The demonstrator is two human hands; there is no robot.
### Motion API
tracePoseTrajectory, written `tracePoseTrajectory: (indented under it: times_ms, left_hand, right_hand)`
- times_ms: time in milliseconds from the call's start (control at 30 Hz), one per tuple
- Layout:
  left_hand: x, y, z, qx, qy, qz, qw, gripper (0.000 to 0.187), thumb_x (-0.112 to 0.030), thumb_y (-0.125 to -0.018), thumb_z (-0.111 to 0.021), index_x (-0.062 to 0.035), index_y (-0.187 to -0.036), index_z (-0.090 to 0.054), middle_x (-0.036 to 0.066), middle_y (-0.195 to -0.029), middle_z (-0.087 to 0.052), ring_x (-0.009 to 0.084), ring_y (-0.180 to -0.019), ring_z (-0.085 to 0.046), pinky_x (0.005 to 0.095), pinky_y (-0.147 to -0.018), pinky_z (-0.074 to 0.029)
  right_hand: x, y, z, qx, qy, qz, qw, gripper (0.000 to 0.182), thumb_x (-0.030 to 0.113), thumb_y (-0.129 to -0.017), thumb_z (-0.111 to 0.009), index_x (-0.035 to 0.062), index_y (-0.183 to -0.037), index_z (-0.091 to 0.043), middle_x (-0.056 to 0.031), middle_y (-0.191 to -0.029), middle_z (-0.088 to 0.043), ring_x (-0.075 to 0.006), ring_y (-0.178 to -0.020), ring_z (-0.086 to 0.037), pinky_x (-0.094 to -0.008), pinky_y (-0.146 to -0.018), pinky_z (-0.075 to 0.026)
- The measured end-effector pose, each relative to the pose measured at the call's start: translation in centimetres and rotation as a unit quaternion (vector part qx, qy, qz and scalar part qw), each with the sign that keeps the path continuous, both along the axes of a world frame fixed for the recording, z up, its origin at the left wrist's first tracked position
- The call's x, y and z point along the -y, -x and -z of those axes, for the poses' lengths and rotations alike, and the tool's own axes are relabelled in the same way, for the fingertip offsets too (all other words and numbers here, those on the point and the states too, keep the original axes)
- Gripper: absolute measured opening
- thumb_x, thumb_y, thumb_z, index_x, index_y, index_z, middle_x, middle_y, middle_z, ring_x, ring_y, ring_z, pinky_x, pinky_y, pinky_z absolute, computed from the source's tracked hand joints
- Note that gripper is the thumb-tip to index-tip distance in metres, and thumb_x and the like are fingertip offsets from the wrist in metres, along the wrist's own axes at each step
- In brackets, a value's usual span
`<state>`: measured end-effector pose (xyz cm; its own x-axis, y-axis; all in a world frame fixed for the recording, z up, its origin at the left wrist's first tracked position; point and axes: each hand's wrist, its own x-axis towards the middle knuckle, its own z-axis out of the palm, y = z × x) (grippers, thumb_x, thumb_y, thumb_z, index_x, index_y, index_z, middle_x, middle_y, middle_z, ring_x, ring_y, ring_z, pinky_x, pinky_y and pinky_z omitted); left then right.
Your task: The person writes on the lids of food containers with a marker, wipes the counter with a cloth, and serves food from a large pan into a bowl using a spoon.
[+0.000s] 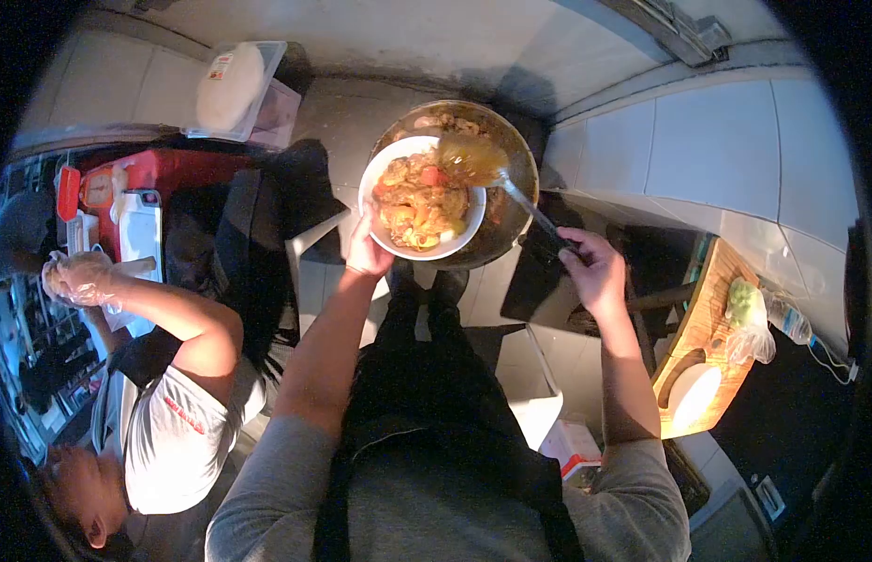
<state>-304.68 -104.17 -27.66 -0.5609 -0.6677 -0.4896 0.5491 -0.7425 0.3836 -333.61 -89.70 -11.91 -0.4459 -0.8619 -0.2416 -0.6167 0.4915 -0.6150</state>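
My left hand [365,248] grips the left rim of a white bowl [474,225], thumb at the edge and fingers beneath. Chunky stew [417,201] with orange-red sauce and a bright red piece fills the bowl. Beneath it is a large round pot [513,229] with more sauced chunks inside, partly hidden by the bowl. My right hand [593,267] is closed around the dark handle of a ladle [475,161]. The ladle's head, coated in brown sauce, overlaps the bowl's upper right rim and the pot.
On the left, a co-worker with a plastic-gloved hand [78,279] stands near a white tray [141,229] and a dial scale [99,190]. A lidded plastic container [232,89] is at upper left. At right, a wooden table [726,375] bears a white dish [695,393] and bagged greens [745,304].
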Motion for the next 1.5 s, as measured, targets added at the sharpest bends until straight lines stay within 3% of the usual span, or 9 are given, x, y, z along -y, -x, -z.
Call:
tracePoseTrajectory:
  times_ms: [100,233,333,567,700,833,1167,1367,1500]
  left_hand:
    - [0.4,-0.8,0.4,0.025,0.015,-0.001,1.0,0.072,-0.051,-0.087,-0.051,-0.0061,-0.14,-0.029,0.013,-0.139,-0.039,0.0306,-0.127,-0.038,0.0459,-0.106,-0.03]
    - [0.5,-1.5,-0.2,0.056,0.023,0.005,0.998,0.077,-0.053,-0.086,-0.052,-0.0039,-0.14,-0.026,0.015,-0.14,-0.037,0.0315,-0.128,-0.038,0.046,-0.107,-0.03]
    - [0.5,-1.7,-1.3,0.057,0.042,0.009,0.997,0.079,-0.053,-0.086,-0.051,-0.004,-0.141,-0.023,0.015,-0.141,-0.035,0.0316,-0.129,-0.036,0.0456,-0.107,-0.029]
    - [0.7,-2.8,-1.2,0.055,0.067,-0.006,0.996,0.074,-0.049,-0.088,-0.051,-0.0049,-0.142,-0.023,0.013,-0.142,-0.034,0.0298,-0.129,-0.035,0.0448,-0.108,-0.028]
    - [0.7,-2.2,-1.9,0.081,0.051,-0.026,0.995,0.076,-0.049,-0.087,-0.054,-0.0054,-0.142,-0.024,0.012,-0.142,-0.034,0.0294,-0.13,-0.035,0.0443,-0.108,-0.028]
    - [0.9,-2.4,-1.9,0.085,0.056,-0.027,0.994,0.075,-0.049,-0.087,-0.053,-0.0059,-0.141,-0.025,0.012,-0.143,-0.034,0.0294,-0.13,-0.034,0.0442,-0.108,-0.027]
    - [1.1,-3.1,-3.0,0.116,0.055,-0.029,0.991,0.071,-0.05,-0.089,-0.048,-0.0084,-0.142,-0.025,0.01,-0.143,-0.033,0.0294,-0.131,-0.033,0.0452,-0.108,-0.027]
    - [0.9,-3.3,-2.7,0.105,0.05,-0.043,0.992,0.069,-0.048,-0.089,-0.05,-0.0084,-0.141,-0.028,0.01,-0.143,-0.034,0.0294,-0.13,-0.034,0.0456,-0.108,-0.027]
    - [1.1,-3.1,-3.4,0.126,0.058,-0.047,0.989,0.07,-0.047,-0.088,-0.053,-0.0064,-0.139,-0.031,0.01,-0.142,-0.035,0.0297,-0.128,-0.036,0.0457,-0.107,-0.029]
  right_hand:
    - [-1.2,2.6,2.0,-0.012,-0.055,0.081,0.995,0.035,0.006,-0.07,-0.07,0.0179,-0.102,-0.067,-0.0085,-0.079,-0.062,-0.021,-0.064,-0.058,-0.0304,-0.062,-0.048]
    - [0.6,5.0,7.2,-0.211,-0.106,0.006,0.972,0.029,0.012,-0.079,-0.059,0.0206,-0.106,-0.064,-0.0099,-0.095,-0.065,-0.0276,-0.081,-0.065,-0.0374,-0.07,-0.051]
    - [2.7,5.4,11.1,-0.25,-0.26,-0.037,0.932,0.034,0.01,-0.08,-0.052,0.0228,-0.111,-0.061,-0.0083,-0.102,-0.065,-0.0296,-0.092,-0.064,-0.0401,-0.076,-0.052]
    - [2.8,5.9,7.7,-0.217,-0.327,-0.114,0.913,0.036,0.012,-0.082,-0.052,0.0254,-0.114,-0.059,-0.0086,-0.103,-0.065,-0.0281,-0.089,-0.064,-0.04,-0.074,-0.052]
    - [4.2,6.4,11.0,-0.292,-0.303,-0.122,0.899,0.035,0.012,-0.083,-0.05,0.0249,-0.114,-0.059,-0.0085,-0.1,-0.066,-0.0268,-0.088,-0.065,-0.0393,-0.075,-0.053]
    - [3.6,4.5,7.8,-0.235,-0.325,-0.129,0.907,0.036,0.009,-0.082,-0.049,0.023,-0.113,-0.059,-0.0076,-0.109,-0.062,-0.0273,-0.092,-0.064,-0.0386,-0.077,-0.052]
    - [4.6,4.2,10.6,-0.225,-0.357,-0.192,0.886,0.036,0.008,-0.081,-0.047,0.0217,-0.11,-0.062,-0.0099,-0.107,-0.061,-0.0289,-0.092,-0.063,-0.0409,-0.077,-0.052]
    - [5.8,2.4,18.8,-0.123,-0.324,-0.172,0.922,0.031,0.019,-0.079,-0.055,0.0239,-0.108,-0.066,-0.0105,-0.099,-0.066,-0.0296,-0.091,-0.063,-0.0404,-0.08,-0.051]
    - [3.9,2.7,17.0,-0.059,-0.256,-0.093,0.96,0.029,0.026,-0.076,-0.062,0.0259,-0.104,-0.067,-0.0106,-0.096,-0.067,-0.029,-0.091,-0.063,-0.0393,-0.079,-0.051]
